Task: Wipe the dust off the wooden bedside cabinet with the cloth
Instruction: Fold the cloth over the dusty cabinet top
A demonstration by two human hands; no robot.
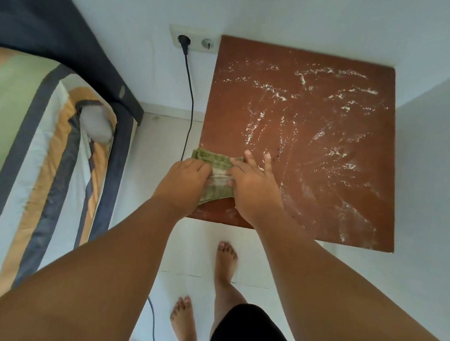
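The reddish-brown wooden bedside cabinet [316,157] stands against the white wall, its top streaked with white dust across the middle, back and right. A folded green-and-white striped cloth [216,164] lies on the top's front-left corner. My left hand [182,182] grips the cloth's left side with curled fingers. My right hand [252,184] presses down on the cloth's right side, fingers spread forward onto the wood. Much of the cloth is hidden under both hands.
A bed with a striped cover [41,152] and dark headboard [53,30] fills the left. A wall socket [194,39] holds a black plug whose cable [190,106] hangs down between bed and cabinet. My bare feet [224,261] stand on white floor tiles.
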